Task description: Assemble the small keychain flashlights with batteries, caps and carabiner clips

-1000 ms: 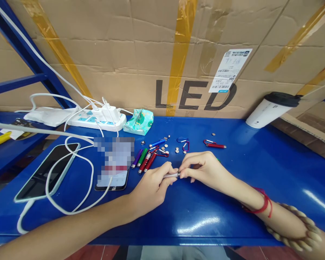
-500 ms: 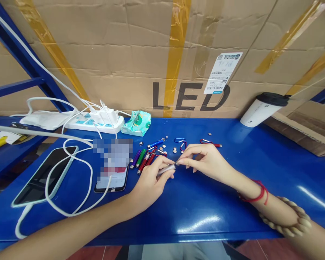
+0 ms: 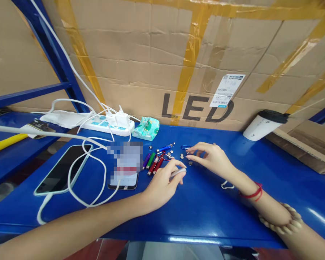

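Note:
My left hand (image 3: 165, 182) is closed around a slim silver-grey tube (image 3: 178, 172), like the body of a mini flashlight, its end pointing right. My right hand (image 3: 212, 158) hovers farther back and to the right, thumb and fingers apart with nothing visible between them. Close to its fingertips are small round button cells (image 3: 181, 156) and a blue carabiner (image 3: 185, 147), partly covered by the hand. A silver carabiner (image 3: 228, 185) lies below my right wrist. Purple (image 3: 146, 161), green (image 3: 150, 160) and red mini flashlights (image 3: 158, 165) lie side by side beyond my left hand, with a blue one (image 3: 164, 148) behind.
Two phones, one black-screened (image 3: 63, 169) and one lit (image 3: 127, 180), lie left amid white cables (image 3: 105, 175). A power strip (image 3: 108, 126) and a teal tissue pack (image 3: 146, 128) stand behind. A lidded cup (image 3: 260, 126) is back right, before a large cardboard box (image 3: 141, 72).
My right hand has moved off the end of the silver tube toward the button cells, its fingers spreading. The silver carabiner now shows on the table. The camera view has shifted.

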A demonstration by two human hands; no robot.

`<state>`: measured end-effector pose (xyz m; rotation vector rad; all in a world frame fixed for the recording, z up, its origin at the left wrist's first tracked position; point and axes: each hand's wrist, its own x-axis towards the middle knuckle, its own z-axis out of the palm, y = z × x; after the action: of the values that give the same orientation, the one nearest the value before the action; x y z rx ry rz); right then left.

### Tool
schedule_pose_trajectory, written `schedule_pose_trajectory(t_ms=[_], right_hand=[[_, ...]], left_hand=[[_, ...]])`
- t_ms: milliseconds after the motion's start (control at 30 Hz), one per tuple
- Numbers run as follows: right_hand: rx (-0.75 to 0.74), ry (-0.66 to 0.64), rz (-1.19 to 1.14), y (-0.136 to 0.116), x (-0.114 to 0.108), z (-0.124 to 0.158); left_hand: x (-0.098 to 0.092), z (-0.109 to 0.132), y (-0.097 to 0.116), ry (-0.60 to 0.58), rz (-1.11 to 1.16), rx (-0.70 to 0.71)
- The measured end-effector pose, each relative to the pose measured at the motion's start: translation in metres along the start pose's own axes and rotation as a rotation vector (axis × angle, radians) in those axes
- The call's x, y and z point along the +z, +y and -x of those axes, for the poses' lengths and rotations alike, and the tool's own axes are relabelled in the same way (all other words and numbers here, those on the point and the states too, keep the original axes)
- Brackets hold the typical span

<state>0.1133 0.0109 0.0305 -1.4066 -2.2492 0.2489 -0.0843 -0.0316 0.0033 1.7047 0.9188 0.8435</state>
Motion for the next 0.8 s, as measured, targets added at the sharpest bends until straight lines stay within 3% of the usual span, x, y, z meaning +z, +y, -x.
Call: schedule_pose_trajectory(t_ms=[233,333,633,800], right_hand=[[-0.246,-0.024,0.126,-0.004,0.028,-0.044],[-0.285,-0.065,0.132,-0.001,0.036,-0.058],[-0.052,-0.066,-0.038,-0.002,0.022,-0.040],[0.079,-0.052,-0.310,-0.011,0.010,-0.022]], left_hand=[[-0.004,0.002,0.000,-0.002,0.027,0.072],[-0.005,0.002,0.001,0.005,0.029,0.070],[-0.006,0.006,0.003,0.003,-0.032,0.096],[-0.006,0.003,0.002,0.061,-0.034,0.065]])
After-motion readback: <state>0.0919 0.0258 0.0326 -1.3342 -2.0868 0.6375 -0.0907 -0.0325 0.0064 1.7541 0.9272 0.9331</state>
